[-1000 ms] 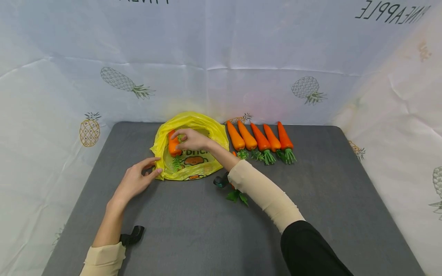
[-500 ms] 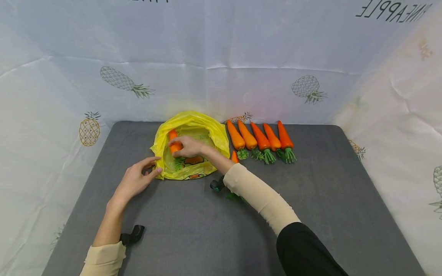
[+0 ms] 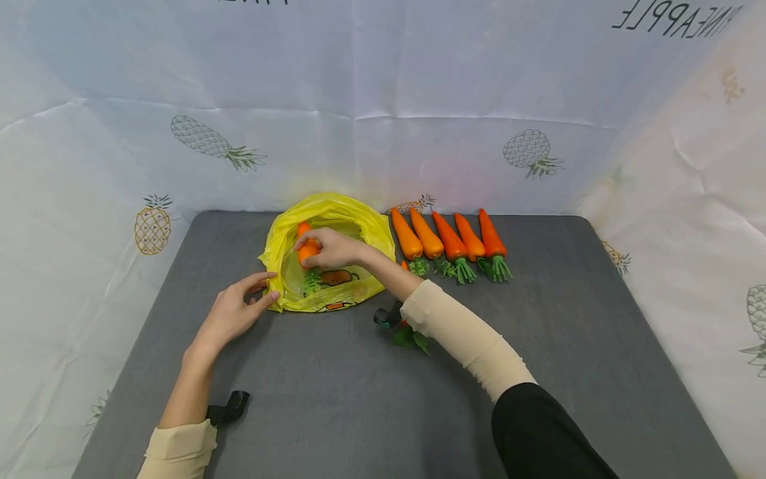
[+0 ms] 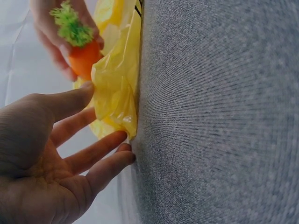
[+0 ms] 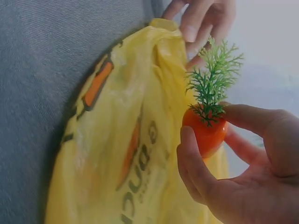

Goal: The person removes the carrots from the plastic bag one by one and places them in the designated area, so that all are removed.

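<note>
A yellow plastic bag lies at the back left of the table, its mouth spread wide. My left hand is at the bag's left edge; in the left wrist view thumb and fingers hold the plastic between them. Over the bag's mouth, my right hand grips a toy-like orange carrot by its thick end, thumb on one side and fingers on the other. Its feathery green top points toward me, and its tip lies toward the back of the bag.
Several carrots lie in a row right of the bag, tips toward the curtain. Another carrot with leafy greens is mostly hidden under my right forearm. Black camera mounts stick out from both wrists.
My right hand dips further into the bag's mouth onto the carrot, then rises slightly and shifts right with it. My left hand stays at the bag's edge.
</note>
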Demonstrator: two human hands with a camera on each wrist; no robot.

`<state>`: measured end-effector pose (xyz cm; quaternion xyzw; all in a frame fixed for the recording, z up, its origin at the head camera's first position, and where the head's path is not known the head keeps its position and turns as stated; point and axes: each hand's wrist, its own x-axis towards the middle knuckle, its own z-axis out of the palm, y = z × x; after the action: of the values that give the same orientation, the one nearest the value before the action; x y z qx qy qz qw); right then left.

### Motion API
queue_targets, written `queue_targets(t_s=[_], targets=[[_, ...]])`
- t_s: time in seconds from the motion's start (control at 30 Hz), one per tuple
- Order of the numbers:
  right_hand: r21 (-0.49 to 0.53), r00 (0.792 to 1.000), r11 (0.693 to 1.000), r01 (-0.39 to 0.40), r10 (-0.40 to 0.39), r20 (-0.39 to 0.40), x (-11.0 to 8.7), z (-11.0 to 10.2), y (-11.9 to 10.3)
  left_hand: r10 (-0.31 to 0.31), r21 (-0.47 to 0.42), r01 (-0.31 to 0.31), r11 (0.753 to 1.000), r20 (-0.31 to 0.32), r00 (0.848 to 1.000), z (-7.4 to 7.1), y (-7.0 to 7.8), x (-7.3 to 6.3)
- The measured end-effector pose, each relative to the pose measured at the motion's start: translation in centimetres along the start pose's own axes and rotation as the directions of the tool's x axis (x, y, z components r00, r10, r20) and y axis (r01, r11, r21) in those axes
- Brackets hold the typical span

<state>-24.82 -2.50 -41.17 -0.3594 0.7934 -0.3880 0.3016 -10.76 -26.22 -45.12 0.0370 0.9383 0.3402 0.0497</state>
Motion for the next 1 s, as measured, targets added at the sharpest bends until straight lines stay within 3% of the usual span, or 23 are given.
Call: queue_targets(t_s=[0.43,0.83,1.0], targets=[[-0.093,0.996,0.992,0.085,-0.081,0.044,-3.2,-1.4,-1.1,-0.001,0.002,0.001,1.000,-0.001,1.000,-0.1,0.1,0.0],[0.025,0.991,0.995,0.093,-0.095,0.092,-6.9,-2.0,-1.7,0.002,0.002,-0.002,1.000,-0.005,1.000,-0.1,0.1,-0.1],[-0.020,0.989,0.990,0.138,-0.136,0.055,-8.8,-2.3,-1.8,-0.001,0.004,0.001,1.000,-0.004,1.000,0.0,0.1,-0.1]])
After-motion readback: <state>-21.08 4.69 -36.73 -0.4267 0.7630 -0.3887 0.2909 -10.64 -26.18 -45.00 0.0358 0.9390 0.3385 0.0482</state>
